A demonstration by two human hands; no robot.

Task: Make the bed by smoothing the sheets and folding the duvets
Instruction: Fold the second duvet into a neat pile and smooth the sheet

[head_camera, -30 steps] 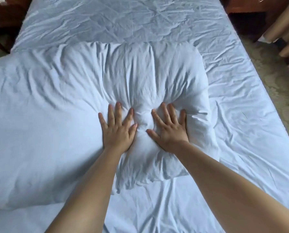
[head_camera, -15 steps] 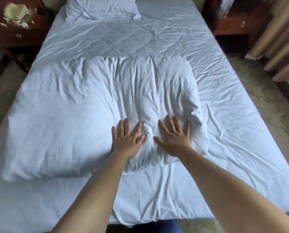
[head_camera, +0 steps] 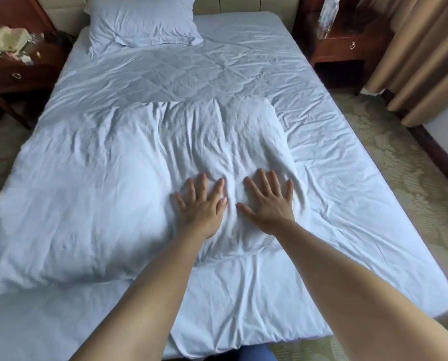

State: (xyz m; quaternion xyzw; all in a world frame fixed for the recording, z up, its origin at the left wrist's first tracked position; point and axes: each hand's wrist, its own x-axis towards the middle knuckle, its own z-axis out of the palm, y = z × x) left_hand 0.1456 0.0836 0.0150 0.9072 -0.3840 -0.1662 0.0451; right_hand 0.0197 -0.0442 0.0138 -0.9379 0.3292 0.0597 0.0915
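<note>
The folded duvet (head_camera: 108,194) is lying on the bed (head_camera: 335,194), the pillow (head_camera: 142,22) behind it, nightstands (head_camera: 345,50) flanking the bed.

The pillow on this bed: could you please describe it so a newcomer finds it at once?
Start at the bed's headboard end. The pillow lies flat in the far left corner, beside the cluttered nightstand. Unlike the puffy folded duvet, it is small, with a flat stitched border.

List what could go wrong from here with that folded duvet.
Both the left hand and right hand press flat on the right half of the folded white duvet; pushing may bunch its creases further. The duvet's left edge reaches the mattress side and could slide off the wrinkled pale-blue sheet.
</note>
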